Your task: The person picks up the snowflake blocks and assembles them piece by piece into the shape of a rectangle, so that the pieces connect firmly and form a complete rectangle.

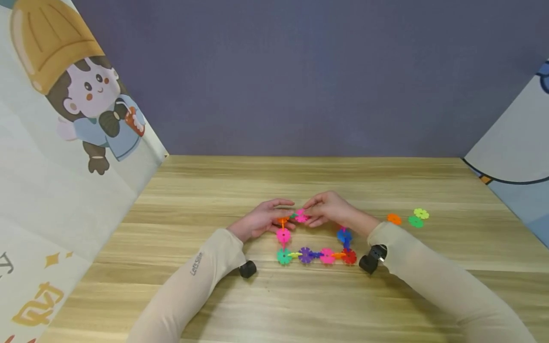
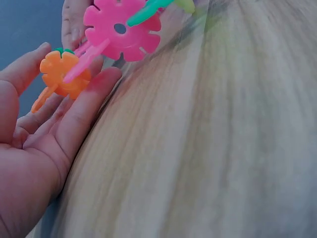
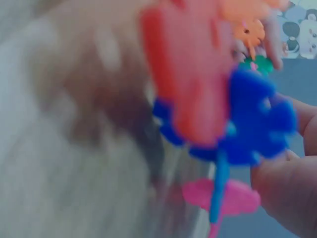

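Colourful flower-shaped plastic discs are slotted together in a roughly rectangular outline on the table. At its far left corner, my left hand point(image 1: 263, 220) holds an orange flower disc point(image 2: 64, 74) among its fingers. Just right of it, my right hand point(image 1: 332, 209) pinches a pink flower disc point(image 1: 301, 216) at its edge. A green disc point(image 1: 293, 215) sits between these two. The left side has another pink disc point(image 2: 121, 29). Blue discs point(image 3: 262, 119) and a red disc point(image 1: 349, 257) form the right side, which partly blocks the right wrist view.
Loose discs lie right of my right forearm: an orange one point(image 1: 394, 218), a green one point(image 1: 415, 221) and a yellow one point(image 1: 421, 213). A dark panel point(image 1: 309, 81) rises behind the wooden table point(image 1: 274, 305). A cartoon-printed sheet point(image 1: 64, 190) borders the left.
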The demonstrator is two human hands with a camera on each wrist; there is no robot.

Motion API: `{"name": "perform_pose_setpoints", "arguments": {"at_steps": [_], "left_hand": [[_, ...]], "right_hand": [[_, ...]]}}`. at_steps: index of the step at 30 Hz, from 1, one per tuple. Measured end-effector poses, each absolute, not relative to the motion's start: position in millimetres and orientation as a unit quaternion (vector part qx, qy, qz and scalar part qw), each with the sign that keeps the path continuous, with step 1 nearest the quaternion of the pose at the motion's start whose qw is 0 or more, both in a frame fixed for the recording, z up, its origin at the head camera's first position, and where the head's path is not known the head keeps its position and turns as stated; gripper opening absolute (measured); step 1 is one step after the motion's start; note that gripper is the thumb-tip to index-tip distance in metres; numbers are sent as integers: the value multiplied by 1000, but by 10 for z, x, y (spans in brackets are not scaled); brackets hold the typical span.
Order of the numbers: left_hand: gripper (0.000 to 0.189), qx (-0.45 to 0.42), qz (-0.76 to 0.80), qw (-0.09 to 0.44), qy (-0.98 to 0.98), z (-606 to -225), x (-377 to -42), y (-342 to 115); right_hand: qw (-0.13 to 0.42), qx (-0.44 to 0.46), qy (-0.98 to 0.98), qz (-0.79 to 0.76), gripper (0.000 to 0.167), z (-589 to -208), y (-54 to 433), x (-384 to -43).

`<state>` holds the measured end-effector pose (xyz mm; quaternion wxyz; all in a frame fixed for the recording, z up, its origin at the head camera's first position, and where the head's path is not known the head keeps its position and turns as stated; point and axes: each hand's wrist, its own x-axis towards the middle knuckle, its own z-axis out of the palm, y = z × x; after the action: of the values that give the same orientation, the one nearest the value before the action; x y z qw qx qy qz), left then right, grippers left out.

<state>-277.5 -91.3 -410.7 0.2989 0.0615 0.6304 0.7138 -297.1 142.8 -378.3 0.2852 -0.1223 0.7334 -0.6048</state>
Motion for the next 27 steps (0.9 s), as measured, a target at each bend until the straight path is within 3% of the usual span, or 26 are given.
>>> {"name": "perform_pose_setpoints", "arguments": {"at_steps": [11, 27], "left_hand": [[50, 69, 731, 314, 602, -4111, -2718, -974], [49, 72, 741, 311, 591, -4113, -2707, -1010]], "right_hand": [[259, -115, 736, -615, 48, -3650, 1832, -2917], [214, -85, 777, -586, 56, -3589, 2676, -2929]]}}
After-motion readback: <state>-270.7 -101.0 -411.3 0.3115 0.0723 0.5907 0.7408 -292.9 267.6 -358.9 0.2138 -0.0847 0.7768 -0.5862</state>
